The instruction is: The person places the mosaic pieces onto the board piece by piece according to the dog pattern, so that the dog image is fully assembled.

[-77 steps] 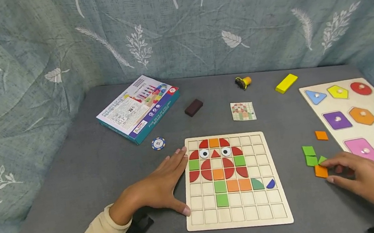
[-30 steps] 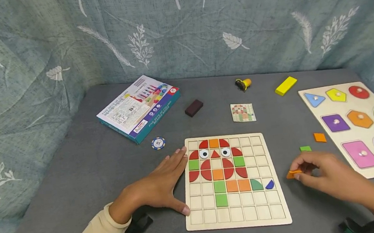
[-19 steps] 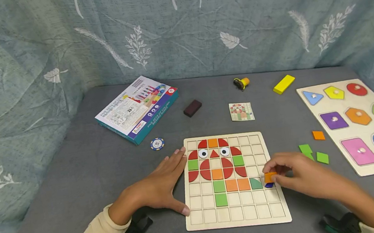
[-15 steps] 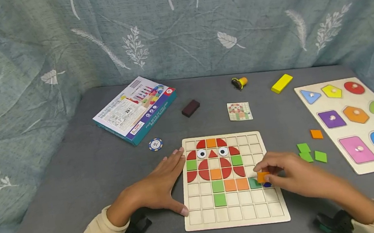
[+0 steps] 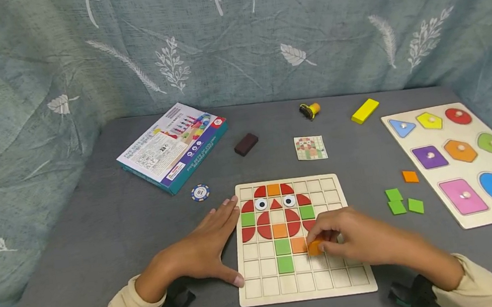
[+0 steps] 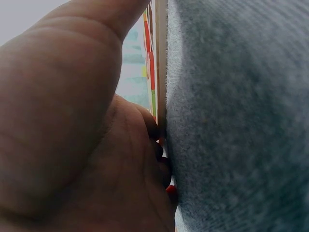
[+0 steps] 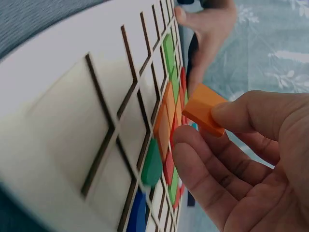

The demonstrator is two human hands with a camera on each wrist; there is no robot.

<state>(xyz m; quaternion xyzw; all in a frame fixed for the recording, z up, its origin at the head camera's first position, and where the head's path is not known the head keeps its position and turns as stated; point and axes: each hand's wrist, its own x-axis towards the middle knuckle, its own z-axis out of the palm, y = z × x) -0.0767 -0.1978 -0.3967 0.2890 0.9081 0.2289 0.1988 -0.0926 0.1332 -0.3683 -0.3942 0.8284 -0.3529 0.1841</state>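
Note:
My right hand (image 5: 356,237) pinches an orange square tile (image 5: 315,248) over the wooden grid board (image 5: 307,295). In the right wrist view the thumb presses the orange tile's face, and the tile is tilted above the board. Part of the pattern lies behind this hand, but the right wrist view shows the green quarter-circle (image 7: 152,163) and blue piece (image 7: 137,212) there. Red, green and orange pieces with two round eyes (image 5: 261,204) form a figure on the board. My left hand (image 5: 197,247) rests along the board's left edge, thumb and fingers spread.
Right of the board lie several green tiles (image 5: 397,207) and an orange tile (image 5: 410,176), beside a shape puzzle (image 5: 450,170). Behind are a pattern card (image 5: 310,147), yellow block (image 5: 365,111), dark brown block (image 5: 246,144), small yellow-black object (image 5: 310,111), boxed game (image 5: 172,146) and poker chip (image 5: 200,192).
My right hand has picked up an orange tile from the group at right and carried it left over the board. The green tiles there have shifted. My left hand stays at the board's edge.

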